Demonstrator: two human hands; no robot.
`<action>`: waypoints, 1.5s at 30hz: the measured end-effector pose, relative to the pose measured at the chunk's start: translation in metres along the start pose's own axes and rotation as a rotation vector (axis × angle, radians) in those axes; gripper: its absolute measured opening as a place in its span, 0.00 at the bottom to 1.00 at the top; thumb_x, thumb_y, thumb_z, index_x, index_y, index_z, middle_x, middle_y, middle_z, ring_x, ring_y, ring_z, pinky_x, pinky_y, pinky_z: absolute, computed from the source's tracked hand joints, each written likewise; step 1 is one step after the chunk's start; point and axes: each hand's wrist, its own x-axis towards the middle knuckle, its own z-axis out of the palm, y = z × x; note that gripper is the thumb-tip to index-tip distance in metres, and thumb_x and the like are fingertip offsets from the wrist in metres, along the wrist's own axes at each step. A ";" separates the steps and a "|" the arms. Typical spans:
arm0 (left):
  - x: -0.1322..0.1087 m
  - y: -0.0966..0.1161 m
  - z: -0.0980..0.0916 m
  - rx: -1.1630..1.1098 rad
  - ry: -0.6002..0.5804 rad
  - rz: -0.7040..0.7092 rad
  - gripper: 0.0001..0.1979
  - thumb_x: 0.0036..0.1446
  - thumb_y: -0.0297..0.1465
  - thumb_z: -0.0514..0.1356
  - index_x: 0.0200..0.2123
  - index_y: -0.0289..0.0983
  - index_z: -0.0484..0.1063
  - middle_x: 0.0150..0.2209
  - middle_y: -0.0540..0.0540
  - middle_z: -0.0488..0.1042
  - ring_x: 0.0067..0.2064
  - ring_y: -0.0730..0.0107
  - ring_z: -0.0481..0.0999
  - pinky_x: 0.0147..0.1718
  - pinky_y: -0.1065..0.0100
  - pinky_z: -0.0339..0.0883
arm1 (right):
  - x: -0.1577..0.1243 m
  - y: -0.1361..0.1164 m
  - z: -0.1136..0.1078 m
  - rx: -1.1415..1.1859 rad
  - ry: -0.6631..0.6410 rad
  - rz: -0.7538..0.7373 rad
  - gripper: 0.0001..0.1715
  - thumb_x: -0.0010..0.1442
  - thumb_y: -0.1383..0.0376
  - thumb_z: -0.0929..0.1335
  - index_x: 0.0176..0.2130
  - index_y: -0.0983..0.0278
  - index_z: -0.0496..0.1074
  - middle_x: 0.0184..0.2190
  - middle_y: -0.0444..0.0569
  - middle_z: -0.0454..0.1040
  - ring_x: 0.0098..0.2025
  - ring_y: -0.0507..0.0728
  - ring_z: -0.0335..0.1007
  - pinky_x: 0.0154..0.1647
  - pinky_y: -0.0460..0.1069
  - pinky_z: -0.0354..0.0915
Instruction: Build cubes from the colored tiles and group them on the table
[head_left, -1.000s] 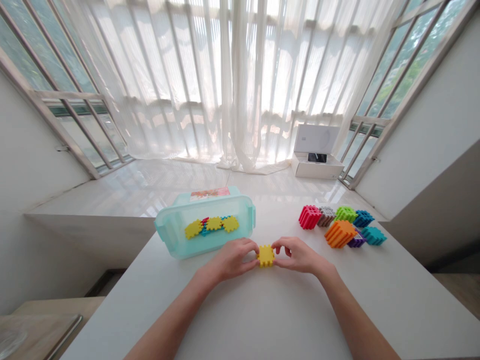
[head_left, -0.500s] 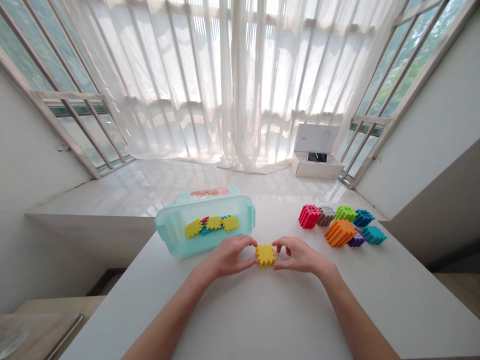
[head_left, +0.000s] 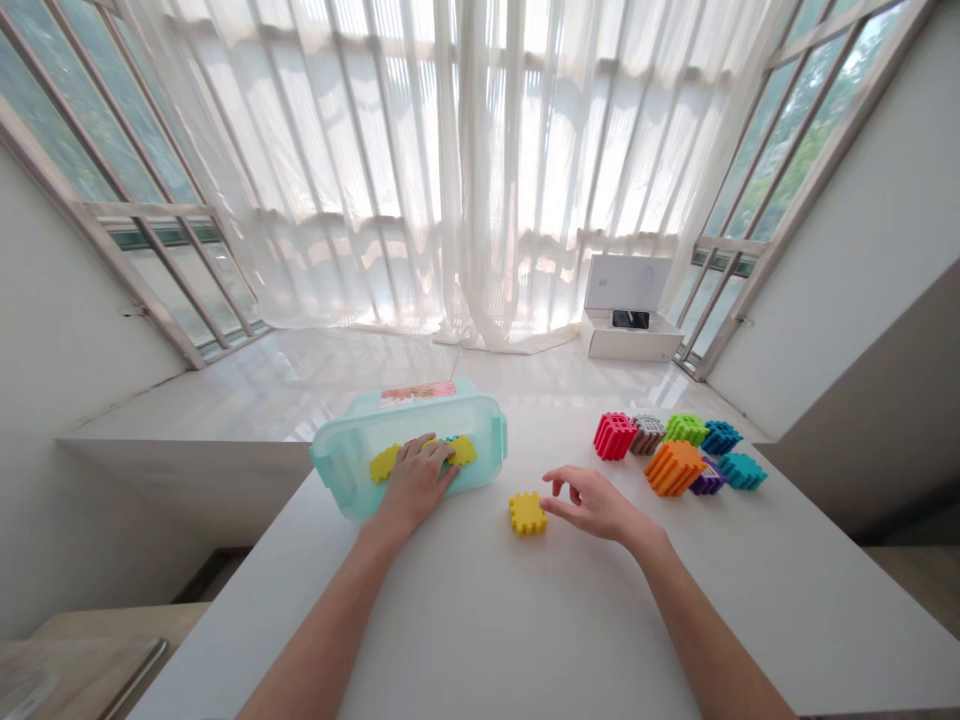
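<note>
My left hand point(head_left: 418, 482) reaches over the near wall of a pale turquoise plastic bin point(head_left: 336, 470). Its fingers are spread over yellow notched building tiles, covering the middle one; one yellow tile point(head_left: 385, 463) shows at its left and another yellow tile point(head_left: 465, 450) by its fingertips. A stack of yellow notched tiles point(head_left: 528, 514) lies flat on the white table. Just right of that stack is my right hand point(head_left: 585, 500), thumb and fingers apart, holding nothing; whether the thumb tip touches the stack I cannot tell.
At the right stand several notched blocks, among them a red block point(head_left: 615, 437), an orange block point(head_left: 675, 469) and a teal block point(head_left: 742, 471). A white box point(head_left: 630, 338) with a raised lid and a dark phone-like object is on the sill, before sheer curtains point(head_left: 472, 200).
My left hand has left the yellow stack and moved left into the bin, over the tiles. My right hand stays beside the stack, its fingers apart.
</note>
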 end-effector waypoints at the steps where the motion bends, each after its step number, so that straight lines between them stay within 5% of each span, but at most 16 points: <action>1: 0.000 0.000 0.000 0.002 0.002 0.006 0.08 0.60 0.35 0.58 0.41 0.41 0.74 0.47 0.42 0.78 0.59 0.49 0.68 0.57 0.48 0.60 | 0.000 0.000 0.000 -0.003 0.001 -0.001 0.24 0.62 0.48 0.68 0.49 0.60 0.74 0.38 0.48 0.77 0.30 0.54 0.67 0.33 0.49 0.66; 12: -0.001 0.007 -0.024 -0.179 0.170 0.040 0.11 0.54 0.35 0.61 0.41 0.40 0.71 0.42 0.44 0.78 0.48 0.54 0.75 0.47 0.57 0.69 | 0.002 0.003 0.002 -0.012 0.114 -0.067 0.18 0.63 0.52 0.68 0.45 0.61 0.75 0.35 0.47 0.78 0.27 0.52 0.65 0.31 0.48 0.64; 20: -0.011 0.047 -0.027 -0.536 -0.020 0.258 0.15 0.51 0.32 0.66 0.43 0.41 0.69 0.43 0.48 0.76 0.45 0.64 0.75 0.46 0.65 0.70 | 0.003 -0.005 0.010 0.112 0.098 -0.160 0.25 0.55 0.54 0.75 0.49 0.60 0.73 0.36 0.46 0.76 0.25 0.50 0.58 0.30 0.47 0.63; 24: -0.014 0.062 -0.023 -0.594 -0.060 0.288 0.16 0.49 0.31 0.67 0.42 0.41 0.70 0.44 0.47 0.76 0.46 0.64 0.75 0.45 0.66 0.70 | 0.003 -0.006 0.014 0.132 0.083 -0.173 0.20 0.57 0.56 0.74 0.47 0.60 0.74 0.35 0.46 0.75 0.25 0.50 0.58 0.28 0.46 0.62; 45: -0.016 0.063 -0.009 -0.675 -0.188 0.293 0.14 0.57 0.32 0.65 0.47 0.42 0.73 0.46 0.46 0.78 0.50 0.62 0.75 0.48 0.63 0.70 | -0.002 0.000 0.002 0.152 -0.006 -0.093 0.16 0.54 0.63 0.73 0.45 0.59 0.75 0.35 0.43 0.76 0.28 0.51 0.61 0.30 0.46 0.64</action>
